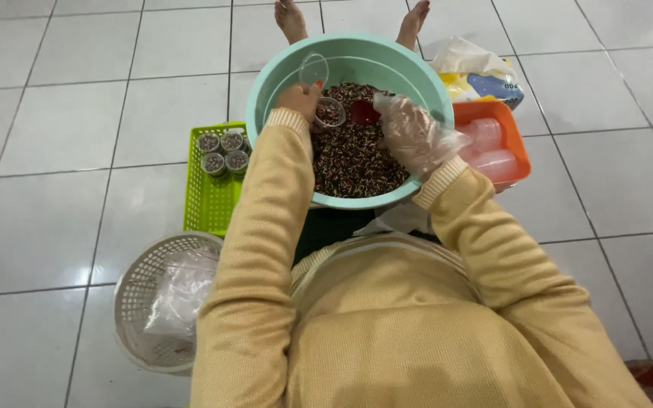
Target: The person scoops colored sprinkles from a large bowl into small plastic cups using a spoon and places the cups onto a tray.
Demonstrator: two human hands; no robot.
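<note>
A mint-green basin (417,75) sits between my legs, filled with a dark speckled mix (353,162). My left hand (301,100) holds a small clear hinged cup (329,112) over the mix, its lid (314,69) flipped up. The cup has some of the mix in it. My right hand (411,134), inside a clear plastic glove, grips a small red scoop (363,112) right beside the cup.
A lime-green tray (207,198) at the left holds several filled cups (223,152). An orange tray (514,128) at the right carries empty clear cups, with a plastic bag (478,74) behind it. A white round basket (139,298) with plastic wrap lies near left. My bare feet (290,19) rest beyond the basin.
</note>
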